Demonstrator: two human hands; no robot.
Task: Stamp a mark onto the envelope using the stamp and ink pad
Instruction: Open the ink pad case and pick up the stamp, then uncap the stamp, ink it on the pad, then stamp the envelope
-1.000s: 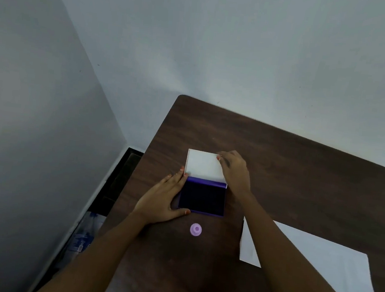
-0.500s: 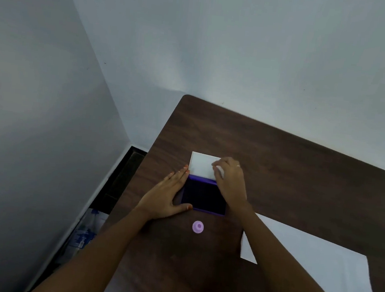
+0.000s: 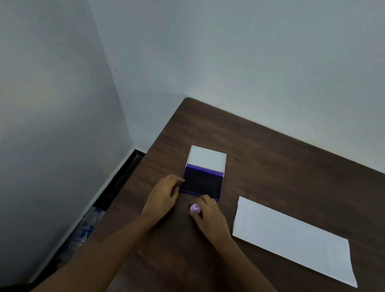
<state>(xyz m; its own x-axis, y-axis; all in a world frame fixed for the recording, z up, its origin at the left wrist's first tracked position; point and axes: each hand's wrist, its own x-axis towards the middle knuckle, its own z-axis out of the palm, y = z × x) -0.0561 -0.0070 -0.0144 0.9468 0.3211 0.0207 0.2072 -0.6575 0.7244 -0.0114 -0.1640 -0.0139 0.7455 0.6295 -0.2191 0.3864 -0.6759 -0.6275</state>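
The purple ink pad [image 3: 201, 183] lies open on the dark wooden table [image 3: 280, 160], its white lid [image 3: 207, 158] folded back on the far side. My left hand [image 3: 163, 198] rests against the pad's left edge, fingers curled on it. A small lilac round stamp [image 3: 195, 208] stands just in front of the pad, and my right hand [image 3: 210, 215] has its fingers closed around it on the table. The white envelope [image 3: 293, 239] lies flat to the right, untouched.
The table's left edge runs close to a grey wall. Down in the gap between them sits a plastic water bottle [image 3: 85, 227] on the floor. Another wall stands behind the table's far edge.
My right hand left the lid, came back toward me and closed on the stamp. The lid now lies fully open. My left hand stayed at the pad's left side.
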